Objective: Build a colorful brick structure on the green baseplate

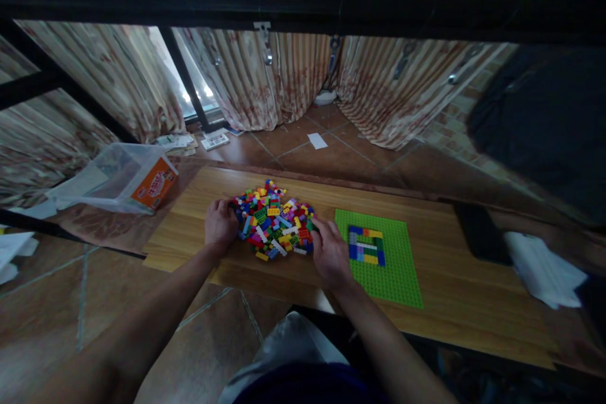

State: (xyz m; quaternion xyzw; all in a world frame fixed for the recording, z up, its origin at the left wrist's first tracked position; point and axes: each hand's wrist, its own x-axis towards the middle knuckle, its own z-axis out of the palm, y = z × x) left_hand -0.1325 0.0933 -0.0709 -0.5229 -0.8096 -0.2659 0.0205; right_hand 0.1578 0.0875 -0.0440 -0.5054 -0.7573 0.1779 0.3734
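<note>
A heap of small coloured building bricks (274, 221) lies on a low wooden board (449, 303). My left hand (220, 226) rests at the heap's left edge with its fingers curled against the bricks. My right hand (330, 252) presses on the heap's right edge, fingers bent down into the bricks; what they grip, if anything, is hidden. Just right of that hand lies a green baseplate (398, 271) carrying a small rectangle of blue, yellow, green and white bricks (366, 245).
A clear plastic tub with an orange label (127, 178) lies on its side at the board's left. A black flat object (480, 231) and white cloth (544, 268) sit at the right. A black bar (303, 12) crosses overhead before curtains (293, 76).
</note>
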